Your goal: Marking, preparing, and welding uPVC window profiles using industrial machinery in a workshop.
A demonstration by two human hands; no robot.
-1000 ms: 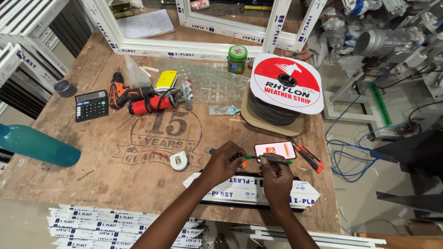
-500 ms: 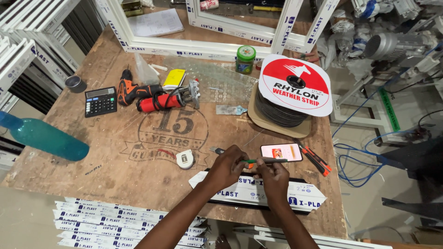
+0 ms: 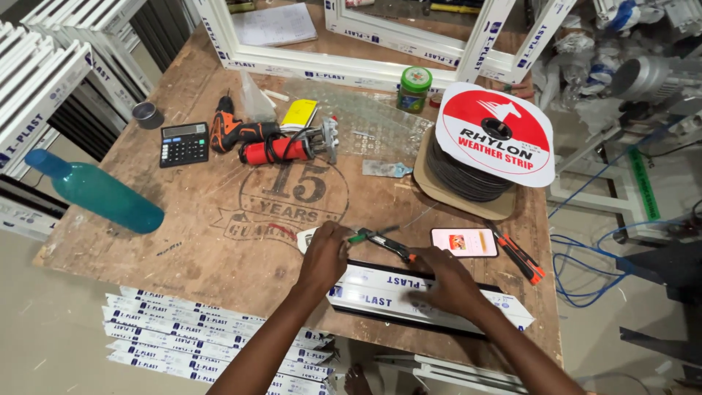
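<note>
Both hands grasp one tool (image 3: pixel 380 240): left hand (image 3: pixel 324 252) pinches its green tip, right hand (image 3: pixel 446 281) covers the orange end. Below lies a white profile (image 3: pixel 380 296) on the table (image 3: pixel 219 197); phone (image 3: pixel 463 242) just beside.

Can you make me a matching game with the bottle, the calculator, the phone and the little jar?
Things:
1. bottle
2. calculator
3. phone
4. jar

Descriptions:
A. green lid, standing upright
B. black, beside the orange drill
C. teal, lying on its side
D. screen lit, near the right hand

Pairs: 1-C, 2-B, 3-D, 4-A
</note>
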